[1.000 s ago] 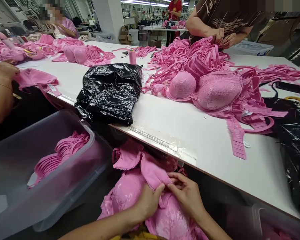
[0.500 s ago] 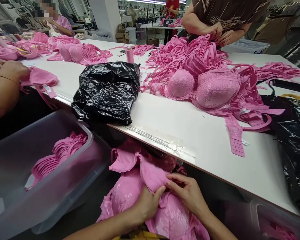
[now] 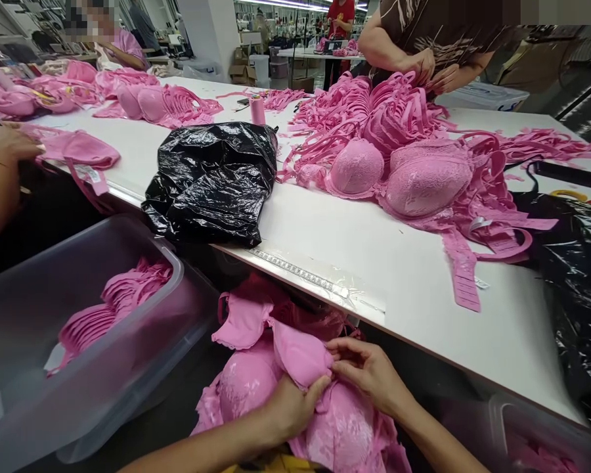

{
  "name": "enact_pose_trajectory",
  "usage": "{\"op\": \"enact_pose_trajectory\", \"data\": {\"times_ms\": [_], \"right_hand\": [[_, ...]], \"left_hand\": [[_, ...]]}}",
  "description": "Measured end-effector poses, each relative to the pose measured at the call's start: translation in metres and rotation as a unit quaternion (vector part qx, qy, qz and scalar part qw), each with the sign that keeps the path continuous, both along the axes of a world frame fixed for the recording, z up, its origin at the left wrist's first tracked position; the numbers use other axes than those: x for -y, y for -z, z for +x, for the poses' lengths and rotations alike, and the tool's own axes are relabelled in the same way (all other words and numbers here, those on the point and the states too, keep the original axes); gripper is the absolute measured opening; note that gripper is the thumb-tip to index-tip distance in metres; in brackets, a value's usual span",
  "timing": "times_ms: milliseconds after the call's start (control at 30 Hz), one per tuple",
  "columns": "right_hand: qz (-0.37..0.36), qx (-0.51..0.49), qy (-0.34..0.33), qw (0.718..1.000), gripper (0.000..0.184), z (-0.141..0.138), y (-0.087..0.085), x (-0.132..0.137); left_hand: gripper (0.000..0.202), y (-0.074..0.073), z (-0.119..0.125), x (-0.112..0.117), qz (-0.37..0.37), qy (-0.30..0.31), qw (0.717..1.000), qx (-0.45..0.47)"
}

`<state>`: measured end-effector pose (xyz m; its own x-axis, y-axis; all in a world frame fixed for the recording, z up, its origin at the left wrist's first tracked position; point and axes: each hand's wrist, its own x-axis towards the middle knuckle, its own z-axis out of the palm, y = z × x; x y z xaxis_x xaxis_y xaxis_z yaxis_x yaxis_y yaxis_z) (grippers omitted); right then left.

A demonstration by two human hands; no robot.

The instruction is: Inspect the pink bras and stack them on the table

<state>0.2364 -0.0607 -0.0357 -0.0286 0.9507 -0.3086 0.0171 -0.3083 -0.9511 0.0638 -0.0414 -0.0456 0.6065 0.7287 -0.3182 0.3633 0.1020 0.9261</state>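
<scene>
A pile of pink lace bras lies in my lap below the table edge. On top of it sits one pink bra (image 3: 280,341), turned inside out. My left hand (image 3: 290,407) pinches the lower edge of its cup, thumb pressed on the fabric. My right hand (image 3: 369,371) grips the same cup from the right, fingers curled on its edge. Both hands are closed on this bra, just under the white table (image 3: 398,276).
A black plastic bag (image 3: 211,180) lies on the table, with a heap of pink bras (image 3: 404,151) and straps behind it. A clear bin (image 3: 79,328) of pink pieces stands at my left. Co-workers' hands work at the far side (image 3: 423,66) and at the left (image 3: 4,144). A tape measure (image 3: 300,272) is stuck along the table edge.
My hands have shifted slightly on the bra, drawing the cup a little down and left. The co-worker at left has laid a pink bra flatter on the table.
</scene>
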Motion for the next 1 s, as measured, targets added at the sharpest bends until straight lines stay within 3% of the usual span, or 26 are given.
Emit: {"op": "enact_pose_trajectory", "data": {"times_ms": [200,367,500,633,733,833,900,1000], "right_hand": [[0.024,0.085,0.002,0.996,0.026,-0.008,0.005,-0.004],[0.054,0.176,-0.035,0.982,0.026,-0.011,0.003,-0.008],[0.104,0.195,-0.05,0.974,0.027,-0.012,0.006,-0.009],[0.188,0.223,-0.013,0.957,0.021,-0.011,0.009,-0.002],[0.251,0.261,0.021,0.932,0.02,-0.012,0.006,0.008],[0.305,0.26,0.024,0.916,0.022,-0.016,-0.001,0.021],[0.323,0.239,0.028,0.915,0.021,-0.018,-0.005,0.028],[0.251,0.182,0.089,0.946,0.012,-0.019,-0.006,0.032]], "left_hand": [[0.04,0.004,-0.004,0.002,-0.024,-0.032,0.999,0.011],[0.037,0.003,-0.006,0.002,-0.071,-0.048,0.995,0.046],[0.035,0.002,-0.006,0.002,-0.121,-0.085,0.987,0.068],[0.025,-0.008,-0.01,0.001,-0.14,-0.055,0.985,0.082],[0.027,-0.023,-0.013,-0.003,-0.281,-0.1,0.942,0.155],[0.035,-0.031,-0.014,-0.007,-0.42,-0.224,0.85,0.228],[0.032,-0.03,-0.012,-0.008,-0.455,-0.277,0.812,0.237],[0.033,-0.024,-0.006,-0.004,-0.415,-0.343,0.807,0.243]]}}
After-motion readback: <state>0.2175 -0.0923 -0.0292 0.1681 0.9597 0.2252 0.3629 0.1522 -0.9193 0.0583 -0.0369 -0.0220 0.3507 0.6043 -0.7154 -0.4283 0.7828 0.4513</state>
